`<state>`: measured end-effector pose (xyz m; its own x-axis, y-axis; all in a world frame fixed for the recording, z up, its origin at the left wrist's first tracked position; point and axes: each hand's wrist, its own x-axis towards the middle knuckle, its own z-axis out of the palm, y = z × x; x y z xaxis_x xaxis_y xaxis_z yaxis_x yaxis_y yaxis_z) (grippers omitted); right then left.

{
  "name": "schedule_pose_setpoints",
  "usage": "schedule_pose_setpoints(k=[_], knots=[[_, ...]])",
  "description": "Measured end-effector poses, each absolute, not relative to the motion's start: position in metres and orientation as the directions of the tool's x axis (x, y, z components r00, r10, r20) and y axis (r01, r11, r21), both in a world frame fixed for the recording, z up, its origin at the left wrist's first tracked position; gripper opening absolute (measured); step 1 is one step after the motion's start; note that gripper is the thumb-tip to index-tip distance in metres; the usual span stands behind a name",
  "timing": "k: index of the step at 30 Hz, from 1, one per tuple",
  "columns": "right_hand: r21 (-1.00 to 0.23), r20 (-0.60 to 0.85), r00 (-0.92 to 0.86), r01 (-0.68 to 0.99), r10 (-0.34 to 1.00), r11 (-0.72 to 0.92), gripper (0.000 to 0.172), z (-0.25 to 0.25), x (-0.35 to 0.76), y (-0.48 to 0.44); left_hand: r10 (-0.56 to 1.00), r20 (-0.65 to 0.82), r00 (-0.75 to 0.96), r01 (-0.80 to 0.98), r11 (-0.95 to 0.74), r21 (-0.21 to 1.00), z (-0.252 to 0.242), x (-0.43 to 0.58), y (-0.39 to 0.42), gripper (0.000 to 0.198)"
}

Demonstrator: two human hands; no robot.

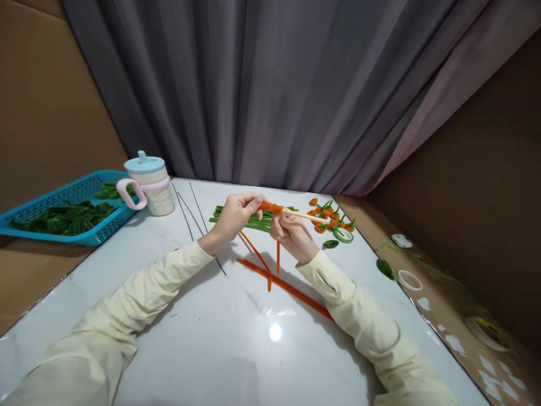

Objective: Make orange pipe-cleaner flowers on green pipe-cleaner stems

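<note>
So both my hands are up over the white table (203,349), roughly level with each other; the pale stick (307,215) runs across between them, long axis mostly left to right, bare end out to my right and dipping a little lower in view; the orange coil (273,207) is wrapped round its left part, right in the gap between my hands. My left hand (242,213) is pinched on the coil's left end, thumb on top; my right hand (292,230) has its fingers closed on the stick just by the coil's right edge, so neither hand is really nearer, each has its own end of the wrap; the bare tip points at the orange flowers (325,211), with the green tape roll (345,236) just beside them. Behind my hands lie the green stems (256,224); nearer me are the long orange strands (296,293), slanting down towards my right sleeve (359,310); a short orange piece (278,259) shows below my right hand, can't tell whether it hangs or lies flat.
</note>
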<state>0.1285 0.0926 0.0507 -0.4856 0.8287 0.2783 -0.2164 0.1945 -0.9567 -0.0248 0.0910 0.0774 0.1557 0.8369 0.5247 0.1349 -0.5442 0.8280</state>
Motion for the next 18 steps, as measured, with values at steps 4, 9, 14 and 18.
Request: schedule_pose_setpoints(k=[4,9,14,18], knots=[[-0.965,0.23,-0.447,-0.217,0.865,0.144,0.029,0.047,0.115,0.084,0.474,0.858,0.198,0.524,-0.791,0.316,0.068,-0.026,0.092,0.023],[-0.949,0.169,-0.488,0.155,0.856,0.276,0.022,0.048,0.127,0.091,0.326,0.762,0.559,0.629,-0.766,-0.134,0.067,-0.033,0.103,0.024],[-0.888,0.25,-0.52,0.212,0.816,0.407,0.014,0.059,0.152,0.107,0.64,0.523,0.563,0.618,-0.746,0.249,0.084,-0.045,0.106,0.022],[-0.892,0.241,-0.589,0.179,0.771,0.415,0.012,0.063,0.161,0.113,0.81,0.28,0.516,0.515,-0.554,0.654,0.096,-0.049,0.102,0.031]])
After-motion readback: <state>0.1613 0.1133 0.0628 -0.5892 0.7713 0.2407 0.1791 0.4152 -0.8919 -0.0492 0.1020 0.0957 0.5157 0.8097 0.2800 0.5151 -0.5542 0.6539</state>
